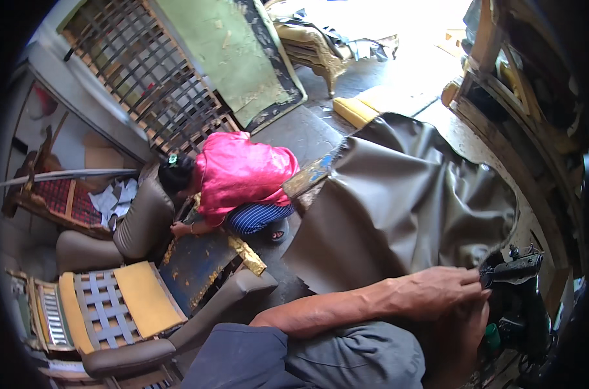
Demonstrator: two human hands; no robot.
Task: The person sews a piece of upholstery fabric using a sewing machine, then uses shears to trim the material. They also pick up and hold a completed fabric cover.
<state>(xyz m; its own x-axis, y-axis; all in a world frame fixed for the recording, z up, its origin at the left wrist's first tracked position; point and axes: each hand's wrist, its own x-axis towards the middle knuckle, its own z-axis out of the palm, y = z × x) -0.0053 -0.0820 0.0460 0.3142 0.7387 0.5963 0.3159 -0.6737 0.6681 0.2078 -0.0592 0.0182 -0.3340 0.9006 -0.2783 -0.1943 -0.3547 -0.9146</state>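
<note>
Grey trousers and a dark sleeve come nearest, with the left forearm reaching past them toward the sewing machine at right. The left hand has its fingers bent down beside the machine's head, at the near edge of the brown sheet; whether they pinch it or only press, I cannot tell. The right hand sits just below, partly covered, its grip hidden.

The step in hand looks like guiding the sheet's edge at the machine for stitching. The next move probably calls for keeping that edge flat and lined up, with the heavy folds free to follow.

The sheet lies ahead of the hands, left of the machine, fanning forward and left from it. Draped as it is, its long axis seems to run from lower left to upper right. Beyond, a co-worker crouches beside a brown chair.
</note>
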